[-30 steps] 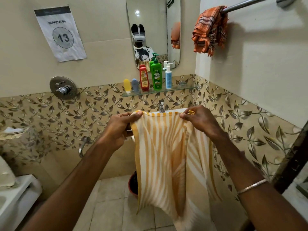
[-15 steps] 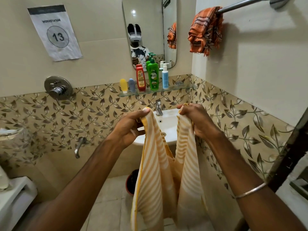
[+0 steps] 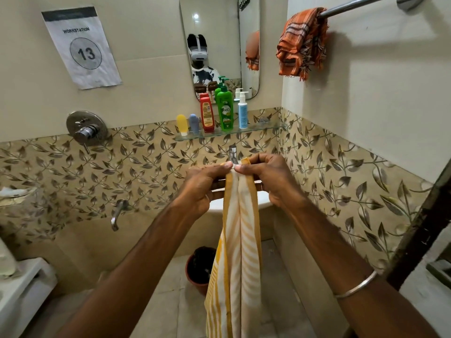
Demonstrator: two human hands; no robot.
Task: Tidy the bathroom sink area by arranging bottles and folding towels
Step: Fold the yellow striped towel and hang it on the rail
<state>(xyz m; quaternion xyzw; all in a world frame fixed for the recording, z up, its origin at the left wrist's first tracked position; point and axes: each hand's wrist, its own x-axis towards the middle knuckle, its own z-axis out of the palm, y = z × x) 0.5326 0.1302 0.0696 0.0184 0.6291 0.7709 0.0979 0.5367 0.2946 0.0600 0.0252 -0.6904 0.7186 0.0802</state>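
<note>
In the head view, we are folding the striped towel lengthwise above the sink: our left hand and right hand are pinching its top corners together. Next, we judge, one hand takes both corners.

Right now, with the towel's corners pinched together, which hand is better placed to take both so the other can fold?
Probably the left hand: its fingertips already meet the right hand at the yellow striped towel corners.
</note>
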